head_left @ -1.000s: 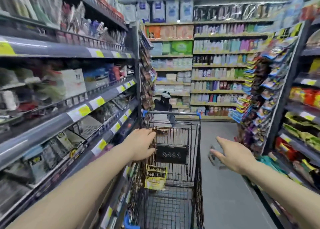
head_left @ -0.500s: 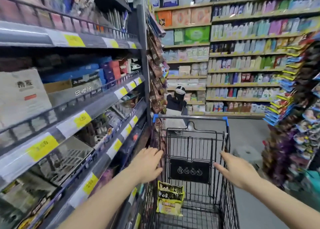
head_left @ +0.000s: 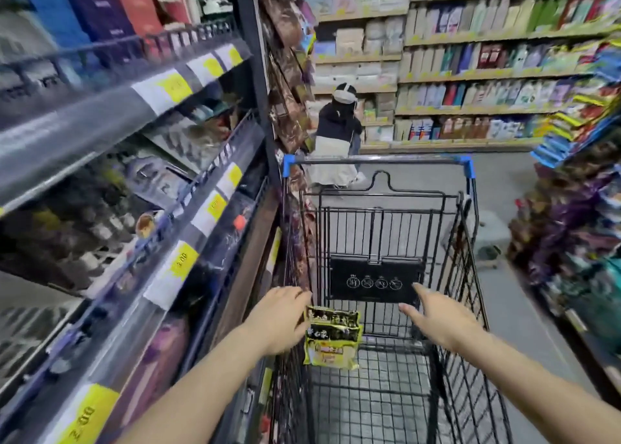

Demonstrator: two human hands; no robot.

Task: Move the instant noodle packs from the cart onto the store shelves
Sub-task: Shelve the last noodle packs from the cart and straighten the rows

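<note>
Two shelving runs: grey metal store shelves [head_left: 141,161] with yellow price tags line the left of the aisle, packed with blurred goods; more stocked racks stand on the right.
Cart: a black wire shopping cart [head_left: 379,242] with blue corner caps sits just beside the left shelving, its basket nearly bare.
Other person: a figure in a dark top and pale skirt [head_left: 337,141] crouches at the far end of the aisle, beyond the cart.
Noodles: a yellow-and-black plastic instant noodle pack [head_left: 332,337] stands upright against the cart's left wire wall, near the front of the basket floor.
Left hand [head_left: 280,319]: reaches over the cart's left rim, fingers loosely extended, fingertips at the pack's upper edge; it grips nothing that I can see, though actual contact cannot be told.
Right hand [head_left: 437,316]: stretched forward inside the basket, palm down, fingers spread and holding nothing, well apart from the pack.
Risk: the pack leans on wire only, so a nudge from straight fingers would likely tip it flat before a grip closes.
Second risk: the cart stands so close to the shelving that a lifted pack could snag on the rim.
</note>
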